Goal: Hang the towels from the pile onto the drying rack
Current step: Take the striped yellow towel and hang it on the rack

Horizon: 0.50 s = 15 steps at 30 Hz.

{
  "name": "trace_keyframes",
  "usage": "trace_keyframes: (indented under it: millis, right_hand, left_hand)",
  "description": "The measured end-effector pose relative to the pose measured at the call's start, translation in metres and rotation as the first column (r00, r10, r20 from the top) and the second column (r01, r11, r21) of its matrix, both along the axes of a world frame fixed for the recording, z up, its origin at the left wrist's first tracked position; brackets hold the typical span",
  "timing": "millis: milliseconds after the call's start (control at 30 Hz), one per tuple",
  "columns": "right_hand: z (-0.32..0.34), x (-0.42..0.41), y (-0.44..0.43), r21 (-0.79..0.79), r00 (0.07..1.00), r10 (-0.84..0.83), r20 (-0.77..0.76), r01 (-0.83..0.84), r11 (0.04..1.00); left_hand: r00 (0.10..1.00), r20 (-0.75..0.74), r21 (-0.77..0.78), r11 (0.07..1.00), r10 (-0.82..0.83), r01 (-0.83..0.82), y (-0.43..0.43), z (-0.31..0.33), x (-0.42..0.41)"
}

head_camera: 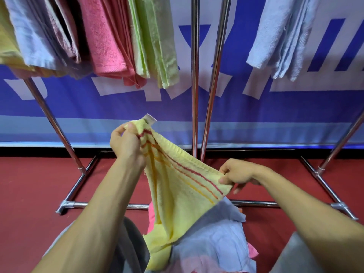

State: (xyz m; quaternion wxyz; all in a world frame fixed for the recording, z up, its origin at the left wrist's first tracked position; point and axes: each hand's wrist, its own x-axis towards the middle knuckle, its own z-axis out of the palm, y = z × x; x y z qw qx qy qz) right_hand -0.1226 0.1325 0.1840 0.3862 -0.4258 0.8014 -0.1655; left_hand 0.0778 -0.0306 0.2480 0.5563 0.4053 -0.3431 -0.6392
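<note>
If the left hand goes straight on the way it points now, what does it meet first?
Probably the lower edge of the pale green terry towels hanging on the chrome drying rack; the left hand, gripping the yellow striped towel, points up at them. Depth is unclear.

Yellow towel (177, 186), red-orange stripes; floor (29, 184) red.

Nothing can be read. The blue banner (118, 107) bears large white characters, partly hidden and cut off, so none can be made out. The white tag (150, 118) at the corner of the yellow towel (177, 184) is too blurred to read.
</note>
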Motion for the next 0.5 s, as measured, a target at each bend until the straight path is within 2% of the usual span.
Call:
trace_keyframes:
  millis: [67,133,200,233,267,300,400,500]
  right_hand:
    - [0.011,0.003,0.000,-0.142,0.947,-0.135,0.290,0.182,0.973]
    - [0.027,0.003,-0.001,-0.299,0.813,-0.234,0.533,0.440,0.847]
    - [0.042,0.003,-0.001,-0.311,0.637,-0.260,0.726,0.640,0.702]
    - [0.046,0.005,0.000,-0.282,0.565,-0.258,0.784,0.694,0.662]
    - [0.048,0.008,0.001,-0.254,0.521,-0.256,0.815,0.716,0.650]
    - [0.049,0.012,0.001,-0.237,0.508,-0.253,0.823,0.712,0.661]
    - [0.046,0.025,-0.003,-0.243,0.555,-0.226,0.801,0.646,0.724]
    - [0.042,0.033,-0.007,-0.258,0.584,-0.216,0.783,0.620,0.741]
  left_hand:
    - [0.977,0.207,-0.189,0.978,-0.046,0.086,0.007,0.001,-0.002]
    - [0.900,0.435,-0.423,0.878,-0.019,0.222,0.015,0.001,-0.005]
    - [0.699,0.704,-0.546,0.725,0.124,0.421,0.019,-0.006,-0.008]
    - [0.584,0.787,-0.544,0.670,0.200,0.505,0.021,-0.011,-0.011]
    - [0.513,0.828,-0.518,0.654,0.225,0.551,0.024,-0.016,-0.014]
    - [0.492,0.846,-0.489,0.666,0.205,0.564,0.028,-0.019,-0.016]
    - [0.540,0.832,-0.455,0.716,0.129,0.529,0.036,-0.021,-0.025]
    - [0.552,0.830,-0.436,0.707,0.077,0.557,0.042,-0.019,-0.033]
